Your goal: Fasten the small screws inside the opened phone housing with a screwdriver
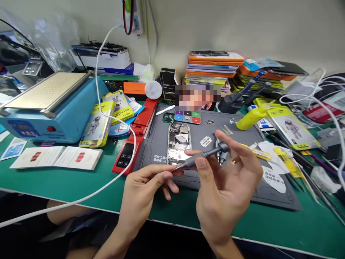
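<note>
My right hand (223, 190) holds a dark grey screwdriver (199, 157) between thumb and fingers, its tip pointing left and its round end near the index finger. At that tip, my left hand (151, 187) is closed in a pinch; whatever lies between its thumb and index finger is too small to name. Just behind the fingertips, an opened phone (179, 138) lies on the dark grey mat (151, 144), with its inner parts showing. More grey tools (222, 157) stand partly hidden behind my right hand.
Left of the mat are a red device (125, 156), yellow battery boxes (98, 122) and a blue machine (54, 115). A white cable (91, 196) loops across the left front. On the right stand a yellow bottle (250, 117) and a tool holder (230, 104).
</note>
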Action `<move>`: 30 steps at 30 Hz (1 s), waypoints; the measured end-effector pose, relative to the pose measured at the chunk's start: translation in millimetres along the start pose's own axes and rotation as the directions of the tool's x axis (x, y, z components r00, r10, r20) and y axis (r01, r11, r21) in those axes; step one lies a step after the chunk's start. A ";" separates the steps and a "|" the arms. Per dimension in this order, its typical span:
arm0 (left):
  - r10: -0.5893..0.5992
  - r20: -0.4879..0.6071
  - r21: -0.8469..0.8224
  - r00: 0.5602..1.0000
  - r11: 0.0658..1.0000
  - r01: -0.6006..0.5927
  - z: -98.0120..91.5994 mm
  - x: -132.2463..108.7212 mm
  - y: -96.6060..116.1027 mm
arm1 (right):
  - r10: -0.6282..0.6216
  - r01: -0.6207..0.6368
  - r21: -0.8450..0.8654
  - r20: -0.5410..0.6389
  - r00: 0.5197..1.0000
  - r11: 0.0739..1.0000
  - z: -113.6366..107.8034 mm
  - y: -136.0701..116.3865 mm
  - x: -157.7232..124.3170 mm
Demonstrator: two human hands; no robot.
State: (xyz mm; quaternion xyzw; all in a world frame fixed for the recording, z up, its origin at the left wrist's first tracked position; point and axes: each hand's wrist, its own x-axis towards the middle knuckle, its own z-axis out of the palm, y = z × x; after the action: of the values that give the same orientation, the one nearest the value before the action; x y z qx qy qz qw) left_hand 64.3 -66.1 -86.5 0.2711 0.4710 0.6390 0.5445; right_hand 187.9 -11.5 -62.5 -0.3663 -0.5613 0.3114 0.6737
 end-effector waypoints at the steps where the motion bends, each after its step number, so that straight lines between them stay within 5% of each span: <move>1: -0.007 0.003 0.001 1.000 1.000 0.007 0.2 -0.2 0.0 | 0.012 -0.012 -0.009 -0.005 1.000 1.000 0.1 0.4 -0.1; 13: -0.084 -0.012 0.051 0.996 0.995 0.084 4.9 -2.9 4.6 | 0.101 -0.098 0.041 -0.076 0.992 0.994 -1.5 0.4 1.2; 23: -0.025 -0.001 0.017 1.000 1.000 0.025 5.5 -0.9 5.1 | 0.013 -0.029 -0.212 -0.077 0.997 0.977 5.8 -9.1 7.4; 30: -0.032 0.057 -0.038 0.998 0.999 0.034 8.0 -1.9 6.5 | 0.060 -0.065 -0.046 -0.118 0.991 0.997 0.0 -0.1 7.0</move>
State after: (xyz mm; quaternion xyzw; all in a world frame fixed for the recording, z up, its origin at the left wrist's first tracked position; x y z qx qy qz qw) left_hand 68.8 -65.2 -77.0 0.2705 0.4471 0.6311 0.5732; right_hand 189.1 -5.8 -58.7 -0.4178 -0.5169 0.2964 0.6858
